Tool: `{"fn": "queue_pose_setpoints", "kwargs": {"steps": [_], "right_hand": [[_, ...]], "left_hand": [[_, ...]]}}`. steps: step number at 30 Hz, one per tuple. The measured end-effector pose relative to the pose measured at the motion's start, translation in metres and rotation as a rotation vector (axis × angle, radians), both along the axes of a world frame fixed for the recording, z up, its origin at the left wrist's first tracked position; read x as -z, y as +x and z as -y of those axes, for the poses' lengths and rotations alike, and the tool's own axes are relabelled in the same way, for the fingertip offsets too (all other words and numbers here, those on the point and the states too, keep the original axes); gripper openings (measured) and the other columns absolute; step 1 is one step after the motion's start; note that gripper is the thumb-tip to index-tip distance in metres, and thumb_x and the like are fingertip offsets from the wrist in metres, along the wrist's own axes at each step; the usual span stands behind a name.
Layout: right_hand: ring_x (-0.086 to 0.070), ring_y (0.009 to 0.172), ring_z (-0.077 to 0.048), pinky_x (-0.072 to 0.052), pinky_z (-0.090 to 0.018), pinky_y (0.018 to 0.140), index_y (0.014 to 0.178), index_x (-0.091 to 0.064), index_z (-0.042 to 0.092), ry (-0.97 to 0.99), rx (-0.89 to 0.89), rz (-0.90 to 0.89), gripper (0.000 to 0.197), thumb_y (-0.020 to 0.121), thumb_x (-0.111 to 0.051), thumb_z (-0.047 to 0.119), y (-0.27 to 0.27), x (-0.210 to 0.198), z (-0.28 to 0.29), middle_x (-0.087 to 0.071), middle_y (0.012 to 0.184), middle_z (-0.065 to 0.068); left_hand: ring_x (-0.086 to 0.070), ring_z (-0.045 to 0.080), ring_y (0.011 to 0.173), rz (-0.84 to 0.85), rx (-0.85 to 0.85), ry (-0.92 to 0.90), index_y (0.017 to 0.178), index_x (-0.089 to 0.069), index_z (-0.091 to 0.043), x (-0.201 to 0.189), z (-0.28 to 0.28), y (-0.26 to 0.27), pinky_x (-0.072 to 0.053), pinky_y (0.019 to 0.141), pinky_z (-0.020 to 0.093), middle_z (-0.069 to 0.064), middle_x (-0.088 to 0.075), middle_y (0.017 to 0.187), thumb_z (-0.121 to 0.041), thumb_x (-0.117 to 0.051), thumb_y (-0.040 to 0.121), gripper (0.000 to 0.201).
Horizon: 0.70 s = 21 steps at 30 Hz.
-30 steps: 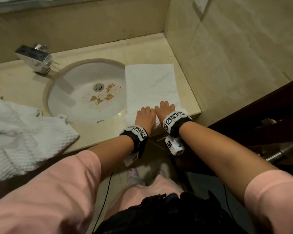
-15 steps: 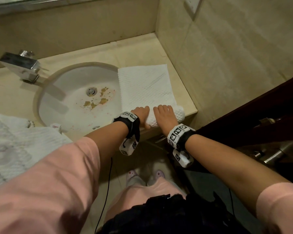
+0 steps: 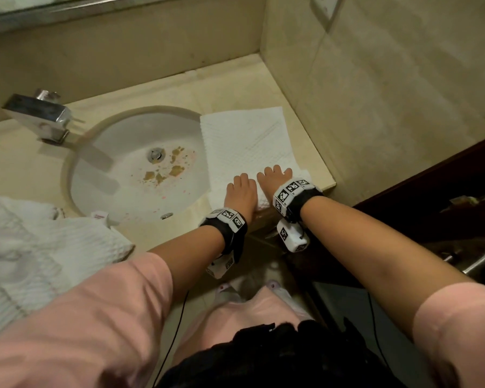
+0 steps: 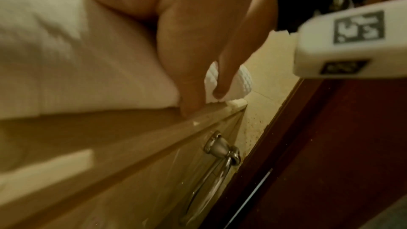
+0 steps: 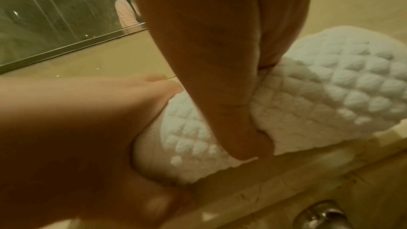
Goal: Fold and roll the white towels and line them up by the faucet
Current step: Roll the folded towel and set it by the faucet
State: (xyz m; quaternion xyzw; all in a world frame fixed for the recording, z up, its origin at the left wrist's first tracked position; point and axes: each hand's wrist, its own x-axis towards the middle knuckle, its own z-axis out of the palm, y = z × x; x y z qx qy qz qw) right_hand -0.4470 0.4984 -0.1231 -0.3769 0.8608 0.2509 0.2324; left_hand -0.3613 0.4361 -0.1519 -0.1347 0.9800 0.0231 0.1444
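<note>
A folded white towel [image 3: 244, 138] lies flat on the counter right of the sink, its left edge over the basin rim. Its near end is wound into a thick roll [image 5: 330, 84] at the counter's front edge. My left hand [image 3: 240, 190] and right hand [image 3: 275, 176] sit side by side on that roll, fingers over its top. In the right wrist view the right thumb [image 5: 237, 128] digs into the roll's near side. The left wrist view shows the roll's right end [image 4: 242, 79] past my thumb. The chrome faucet [image 3: 37, 116] stands far left, behind the sink.
A heap of loose white towels [image 3: 39, 247] covers the counter's left front. The sink bowl [image 3: 109, 191] holds brown stains around the drain. A tiled wall [image 3: 375, 107] closes the right side. A metal drawer handle [image 4: 220, 151] sits below the counter edge.
The towel's near end has been turned into a roll. Both hands drew back to the front edge, then slid forward over the roll, pushing it away from me.
</note>
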Motion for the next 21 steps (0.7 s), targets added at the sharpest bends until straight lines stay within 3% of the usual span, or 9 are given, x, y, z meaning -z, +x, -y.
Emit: {"fn": "queue_pose_setpoints", "kwargs": {"steps": [3,6,9,11,12,15,19,21], "right_hand": [[-0.038,0.122,-0.029,-0.036,-0.047,0.098,0.126,-0.039,0.015,0.037,-0.039,0.045,0.068,0.070,-0.076,0.020,-0.002,-0.009,-0.002,-0.042,0.129,-0.009],[-0.046,0.119,-0.030,-0.044,-0.053,0.093,0.124,-0.039,0.018,0.072,-0.086,0.114,0.068,0.068,-0.073,0.034,-0.013,-0.020,-0.003,-0.047,0.125,-0.007],[-0.058,0.098,-0.030,-0.051,-0.052,0.080,0.114,-0.047,0.021,0.113,-0.116,0.188,0.064,0.060,-0.073,0.042,-0.027,-0.021,-0.001,-0.056,0.107,-0.004],[-0.058,0.090,-0.029,-0.052,-0.051,0.076,0.109,-0.051,0.020,0.132,-0.088,0.175,0.066,0.052,-0.076,0.043,-0.029,-0.013,-0.002,-0.055,0.100,-0.004],[-0.055,0.095,-0.029,-0.051,-0.050,0.078,0.113,-0.050,0.017,0.116,-0.078,0.154,0.072,0.051,-0.077,0.041,-0.026,-0.015,-0.004,-0.052,0.103,-0.006],[-0.042,0.115,-0.028,-0.042,-0.043,0.093,0.126,-0.040,0.007,0.043,-0.101,0.065,0.073,0.067,-0.078,0.027,-0.015,-0.015,-0.014,-0.042,0.121,-0.011],[-0.039,0.120,-0.028,-0.034,-0.042,0.099,0.129,-0.036,0.005,-0.169,-0.045,-0.023,0.056,0.082,-0.066,0.011,-0.021,-0.009,-0.023,-0.040,0.130,-0.012],[-0.038,0.120,-0.028,-0.033,-0.042,0.099,0.130,-0.035,0.005,-0.206,-0.085,-0.028,0.056,0.083,-0.065,0.013,-0.023,-0.005,-0.027,-0.038,0.130,-0.012]], "left_hand": [[-0.045,0.026,0.109,-0.009,-0.019,0.016,0.119,-0.043,-0.006,-0.002,-0.002,0.000,-0.038,0.089,0.032,0.011,-0.047,0.121,-0.024,-0.071,0.080,0.051],[-0.048,0.027,0.110,0.008,0.011,0.124,0.121,-0.043,-0.006,-0.007,0.003,-0.005,-0.041,0.090,0.033,0.012,-0.051,0.120,-0.019,-0.070,0.080,0.050],[-0.055,0.027,0.101,0.011,-0.027,0.286,0.118,-0.045,-0.007,-0.013,0.007,-0.009,-0.047,0.087,0.037,0.011,-0.060,0.111,-0.019,-0.077,0.073,0.057],[-0.058,0.026,0.095,0.043,-0.062,0.346,0.118,-0.046,-0.008,-0.016,0.008,-0.013,-0.051,0.084,0.038,0.010,-0.062,0.107,-0.019,-0.079,0.072,0.057],[-0.059,0.027,0.096,0.070,-0.060,0.355,0.120,-0.047,-0.008,-0.019,0.009,-0.016,-0.050,0.085,0.037,0.011,-0.062,0.108,-0.020,-0.079,0.073,0.058],[-0.057,0.028,0.104,0.142,-0.035,0.348,0.125,-0.048,-0.009,-0.025,0.018,-0.026,-0.048,0.089,0.037,0.012,-0.060,0.117,-0.028,-0.079,0.073,0.064],[-0.056,0.026,0.111,0.227,-0.023,0.373,0.125,-0.052,-0.011,-0.028,0.030,-0.041,-0.044,0.093,0.033,0.007,-0.061,0.119,-0.034,-0.080,0.072,0.064],[-0.055,0.025,0.112,0.261,-0.021,0.375,0.124,-0.053,-0.012,-0.030,0.035,-0.048,-0.044,0.094,0.033,0.006,-0.061,0.120,-0.040,-0.079,0.072,0.064]]}}
